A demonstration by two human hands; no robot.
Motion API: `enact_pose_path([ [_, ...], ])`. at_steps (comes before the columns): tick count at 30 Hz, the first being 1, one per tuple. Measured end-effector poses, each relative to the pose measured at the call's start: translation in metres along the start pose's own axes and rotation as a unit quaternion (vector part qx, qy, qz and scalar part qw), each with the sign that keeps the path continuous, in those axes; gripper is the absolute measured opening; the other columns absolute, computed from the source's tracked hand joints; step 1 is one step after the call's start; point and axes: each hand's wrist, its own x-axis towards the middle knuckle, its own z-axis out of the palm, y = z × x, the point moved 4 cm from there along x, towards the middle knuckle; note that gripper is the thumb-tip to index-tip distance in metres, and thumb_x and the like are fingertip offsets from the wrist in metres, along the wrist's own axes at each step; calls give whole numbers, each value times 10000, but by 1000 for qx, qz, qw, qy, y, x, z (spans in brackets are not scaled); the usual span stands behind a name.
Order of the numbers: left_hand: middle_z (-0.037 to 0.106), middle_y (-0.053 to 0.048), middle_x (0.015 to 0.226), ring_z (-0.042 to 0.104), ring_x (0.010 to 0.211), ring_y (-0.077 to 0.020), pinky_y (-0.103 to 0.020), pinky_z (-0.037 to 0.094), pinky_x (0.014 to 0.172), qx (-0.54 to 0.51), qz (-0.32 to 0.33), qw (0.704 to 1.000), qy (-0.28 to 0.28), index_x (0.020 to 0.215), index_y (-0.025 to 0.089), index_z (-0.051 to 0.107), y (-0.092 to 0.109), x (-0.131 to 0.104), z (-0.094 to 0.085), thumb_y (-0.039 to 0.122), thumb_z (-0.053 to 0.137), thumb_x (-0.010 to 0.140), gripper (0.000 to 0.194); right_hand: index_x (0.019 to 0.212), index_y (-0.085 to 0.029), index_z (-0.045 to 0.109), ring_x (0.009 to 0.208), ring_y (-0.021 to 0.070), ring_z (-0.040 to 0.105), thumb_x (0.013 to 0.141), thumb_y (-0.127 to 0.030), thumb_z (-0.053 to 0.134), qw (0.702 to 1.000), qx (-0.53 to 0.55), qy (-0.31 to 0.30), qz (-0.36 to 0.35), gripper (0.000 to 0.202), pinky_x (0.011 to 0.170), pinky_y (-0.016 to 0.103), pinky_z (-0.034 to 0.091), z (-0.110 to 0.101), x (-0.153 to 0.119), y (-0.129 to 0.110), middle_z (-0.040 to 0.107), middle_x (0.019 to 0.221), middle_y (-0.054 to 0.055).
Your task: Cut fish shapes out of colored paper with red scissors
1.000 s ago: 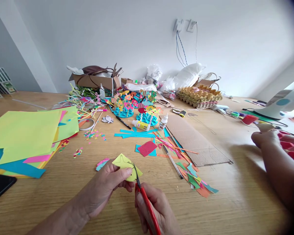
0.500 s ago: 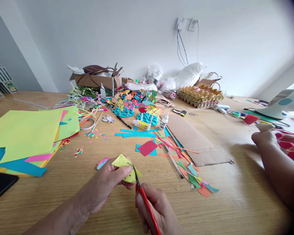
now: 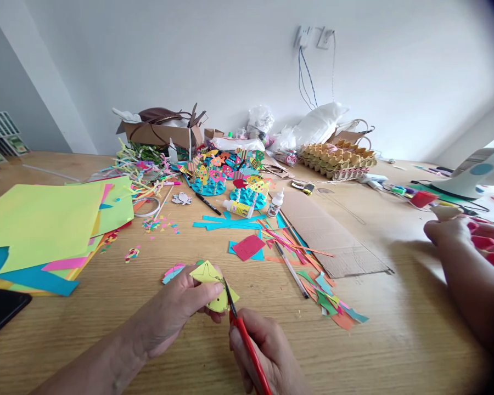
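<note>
Yellow paper, one piece, pinched in left hand above counter; right hand grips one pair of red scissors, blades at paper. Two glue bottles beyond.

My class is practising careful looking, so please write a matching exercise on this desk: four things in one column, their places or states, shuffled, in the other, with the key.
Things
1. red-handled scissors
2. yellow paper piece
3. black phone
4. egg trays

Places or states
A. stacked near the wall
B. held in the fingers of the left hand
C. below the coloured sheets, at the picture's left edge
D. gripped in the right hand

Right pairs: 1-D, 2-B, 3-C, 4-A
</note>
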Motion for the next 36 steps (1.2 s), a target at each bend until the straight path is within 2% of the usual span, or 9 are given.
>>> enact_pose_path([
  [6,583,14,614,506,586,-115,-227,425,570,2,-14,1000,-20,703,146,619,1,0,-3,263,593,699,120,558,-198,350,489,93,259,846,-492,394,999,-37,-3,-24,414,451,212,248,0,1,2,258,523,-54],
  [12,588,4,645,517,618,-122,-227,432,584,9,-26,998,-49,744,145,633,-2,2,-8,243,582,727,112,579,-196,321,492,89,281,839,-389,403,997,-70,-6,-17,334,449,212,235,0,-3,4,297,533,-51],
  [20,598,6,636,524,614,-128,-225,429,576,29,-37,998,-52,740,156,619,-2,0,-11,253,583,728,104,554,-199,309,468,84,266,829,-448,414,999,-46,-24,8,386,439,216,223,1,-6,3,276,502,-58],
  [25,568,2,637,503,607,-129,-233,440,568,65,-19,994,-82,686,148,598,1,0,-10,264,564,736,131,610,-201,377,432,89,329,839,-532,378,994,57,-34,83,402,425,211,260,-5,-9,0,330,486,-64],
  [27,547,13,612,497,590,-125,-230,446,557,91,-30,991,-89,654,156,582,0,0,-9,263,560,736,137,621,-197,400,446,91,338,803,-531,444,993,86,-33,77,383,433,210,275,-9,-4,-6,345,500,-64],
  [31,540,36,570,502,532,-110,-203,432,516,192,-74,974,-96,623,180,553,-3,0,-4,219,546,725,109,683,-183,438,541,98,368,691,-364,631,995,95,8,35,264,486,207,304,-20,13,-23,414,605,-50],
  [33,529,44,547,495,504,-103,-191,414,496,241,-84,961,-111,609,186,551,-1,0,-1,198,529,721,115,713,-180,452,556,99,388,675,-285,633,995,99,10,29,213,489,206,320,-21,22,-30,450,637,-44],
  [36,514,42,516,488,487,-100,-192,404,496,288,-86,943,-145,563,180,553,1,0,0,170,495,716,163,677,-184,440,510,82,355,640,-160,587,993,111,-18,30,154,453,191,298,-19,32,-37,417,581,-71],
])
